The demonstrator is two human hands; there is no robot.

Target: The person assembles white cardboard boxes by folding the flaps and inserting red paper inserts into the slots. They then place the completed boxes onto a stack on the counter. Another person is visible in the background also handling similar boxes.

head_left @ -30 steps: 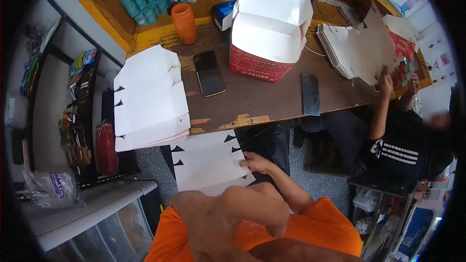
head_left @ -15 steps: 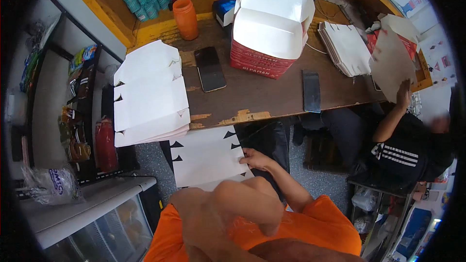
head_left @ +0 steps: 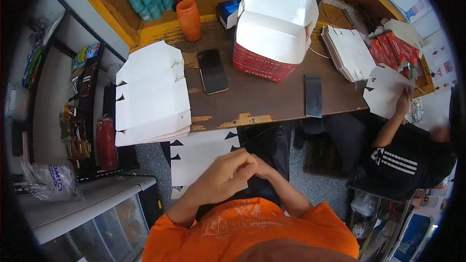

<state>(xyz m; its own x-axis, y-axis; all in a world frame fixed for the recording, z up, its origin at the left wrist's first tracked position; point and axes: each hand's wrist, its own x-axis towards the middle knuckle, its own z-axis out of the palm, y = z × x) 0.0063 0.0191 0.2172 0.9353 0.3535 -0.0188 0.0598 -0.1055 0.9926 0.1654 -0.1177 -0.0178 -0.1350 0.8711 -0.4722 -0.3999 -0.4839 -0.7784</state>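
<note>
A flat white cardboard box blank (head_left: 191, 157) with dark notches along its edges lies before me, below the table's front edge. My left hand (head_left: 225, 172) is over its right part with the fingers bent and closed; whatever they hold is hidden. Close against it, at the right side of the blank, is my right hand (head_left: 262, 167), its fingers mostly covered by the left. A stack of similar white blanks (head_left: 153, 97) lies on the table's left end, overhanging the front edge. Folded red-and-white boxes (head_left: 264, 58) stand nested in a pile at the table's middle, the top one with its lid up.
On the brown table (head_left: 262, 97) lie a black phone (head_left: 212, 71) and a second dark phone (head_left: 313, 95). An orange jar (head_left: 189, 20) stands behind. More blanks (head_left: 347, 53) are stacked at right, where a seated co-worker in black (head_left: 407, 157) handles a white blank (head_left: 386, 90).
My left hand has come forward from near my body and now meets the right hand at the blank. The co-worker's blank has been lowered and turned.
</note>
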